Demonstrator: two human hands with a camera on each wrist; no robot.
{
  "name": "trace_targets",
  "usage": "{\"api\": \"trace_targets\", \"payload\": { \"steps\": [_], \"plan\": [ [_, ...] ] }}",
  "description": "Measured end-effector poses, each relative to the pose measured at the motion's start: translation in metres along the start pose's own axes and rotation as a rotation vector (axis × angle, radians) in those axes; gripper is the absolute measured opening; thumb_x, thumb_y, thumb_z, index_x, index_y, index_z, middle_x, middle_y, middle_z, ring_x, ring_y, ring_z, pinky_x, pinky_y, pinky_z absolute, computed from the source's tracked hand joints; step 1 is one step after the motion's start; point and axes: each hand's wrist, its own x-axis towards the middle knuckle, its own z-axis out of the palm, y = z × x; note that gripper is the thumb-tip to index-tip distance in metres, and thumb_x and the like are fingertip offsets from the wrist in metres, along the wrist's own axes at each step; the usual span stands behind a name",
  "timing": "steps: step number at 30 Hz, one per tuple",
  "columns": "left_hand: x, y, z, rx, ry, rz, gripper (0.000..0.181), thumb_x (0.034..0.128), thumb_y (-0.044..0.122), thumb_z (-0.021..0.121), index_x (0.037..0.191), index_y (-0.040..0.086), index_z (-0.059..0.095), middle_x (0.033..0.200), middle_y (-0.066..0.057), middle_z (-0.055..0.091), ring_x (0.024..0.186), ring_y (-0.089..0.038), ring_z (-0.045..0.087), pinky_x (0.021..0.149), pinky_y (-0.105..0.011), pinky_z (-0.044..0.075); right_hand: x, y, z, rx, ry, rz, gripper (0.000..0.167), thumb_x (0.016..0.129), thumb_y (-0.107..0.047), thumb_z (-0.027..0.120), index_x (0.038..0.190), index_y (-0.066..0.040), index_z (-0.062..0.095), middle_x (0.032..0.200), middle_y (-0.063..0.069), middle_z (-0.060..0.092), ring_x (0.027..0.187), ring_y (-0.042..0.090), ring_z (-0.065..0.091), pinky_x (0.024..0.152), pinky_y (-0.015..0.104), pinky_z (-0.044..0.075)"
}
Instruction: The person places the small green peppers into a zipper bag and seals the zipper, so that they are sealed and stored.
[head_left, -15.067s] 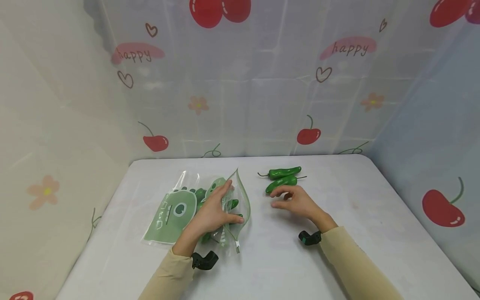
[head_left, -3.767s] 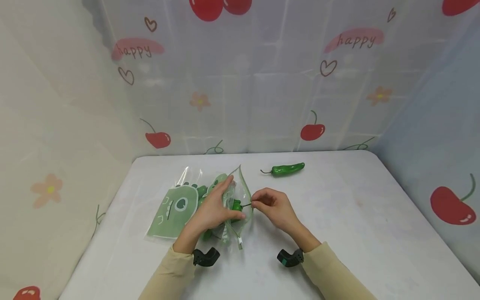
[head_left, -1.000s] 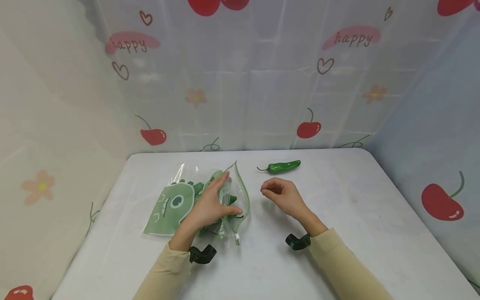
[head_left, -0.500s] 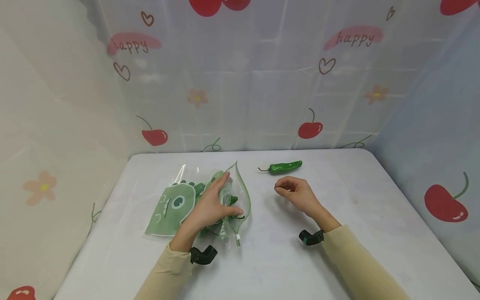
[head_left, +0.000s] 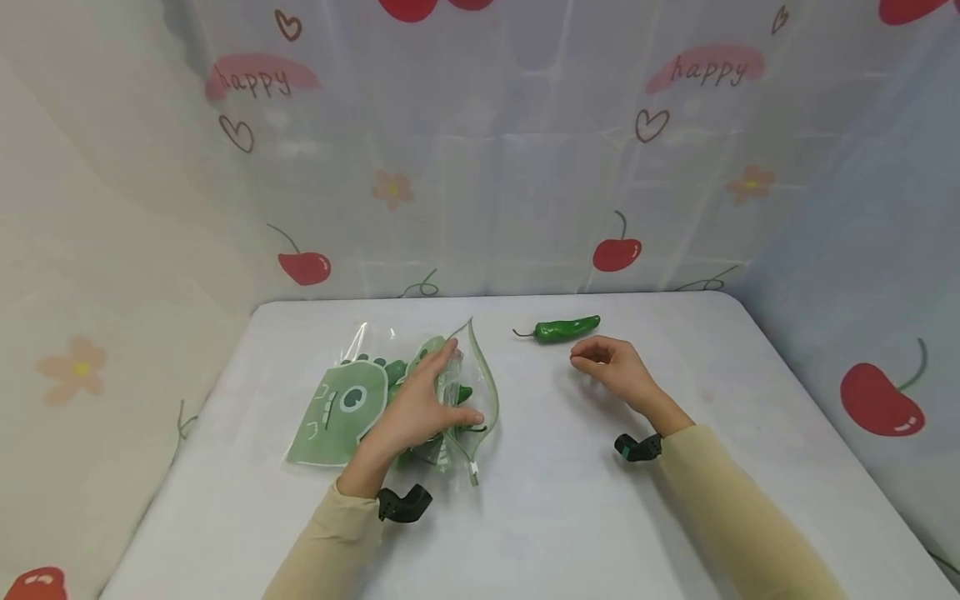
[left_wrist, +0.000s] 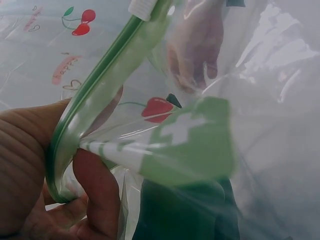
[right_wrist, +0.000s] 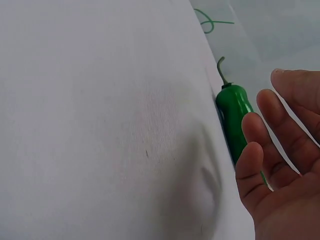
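Observation:
My left hand [head_left: 420, 408] holds a clear zip bag [head_left: 318, 442] with a green cartoon-monster print at its mouth, thumb and fingers spread apart. In the left wrist view, curled fingers [left_wrist: 97, 192] lie at the green zip rim [left_wrist: 95, 87]. Several green chili peppers [head_left: 464, 394] lie inside the bag, partly hidden by the print and the hand. One green chili pepper [head_left: 566, 330] lies on the table with its stem to the left. Just in front and right of it hovers my right hand [head_left: 618, 371], loosely bent; the right wrist view shows it holding nothing.
The white table [head_left: 547, 517] has its far edge just behind the loose pepper. A printed curtain [head_left: 487, 167] with cherries and hearts hangs behind and at both sides. The bag's white slider [head_left: 474, 471] sits at the near end of its mouth.
Since the earliest frame, one of two loose peppers has left the table; my right hand held one by its stem at the bag's mouth. That hand has since moved right and away. The left hand stays.

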Motion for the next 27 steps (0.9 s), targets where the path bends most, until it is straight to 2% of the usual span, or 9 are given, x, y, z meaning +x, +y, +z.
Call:
{"api": "trace_targets", "payload": {
  "steps": [7,15,22,27],
  "plan": [
    [0.001,0.000,-0.002,-0.003,-0.012,-0.015,0.119,0.0717,0.037,0.096,0.166,0.031,0.022,0.169,-0.008,0.030,0.155,-0.036,0.029,0.117,-0.063,0.034,0.009,0.008,-0.011,-0.036,0.014,0.031,0.027,0.098,-0.025,0.073,0.119,-0.010,0.071,0.115,0.010,0.072,0.098,0.024,0.062,0.075,0.032,0.054],
    [0.002,0.001,-0.001,-0.015,-0.011,-0.018,0.120,0.0713,0.036,0.096,0.166,0.029,0.022,0.169,-0.007,0.030,0.155,-0.036,0.028,0.118,-0.063,0.033,0.020,0.017,-0.021,-0.069,0.025,0.101,0.031,0.098,-0.021,0.072,0.125,-0.005,0.067,0.127,0.015,0.068,0.109,0.028,0.064,0.075,0.028,0.056],
    [0.001,0.001,-0.001,-0.009,-0.010,-0.016,0.120,0.0712,0.036,0.096,0.166,0.029,0.022,0.168,-0.007,0.030,0.155,-0.037,0.028,0.117,-0.064,0.033,0.026,0.023,-0.024,-0.069,0.039,0.112,0.035,0.097,-0.021,0.073,0.127,-0.003,0.065,0.125,0.016,0.067,0.099,0.025,0.062,0.072,0.027,0.055],
    [0.001,0.001,-0.001,-0.008,-0.013,-0.017,0.118,0.0727,0.034,0.095,0.166,0.029,0.022,0.168,-0.008,0.030,0.155,-0.037,0.028,0.117,-0.064,0.034,0.030,0.028,-0.026,-0.076,0.057,0.124,0.037,0.097,-0.021,0.074,0.129,-0.004,0.064,0.125,0.019,0.067,0.103,0.025,0.062,0.073,0.025,0.054]
  ]
}}
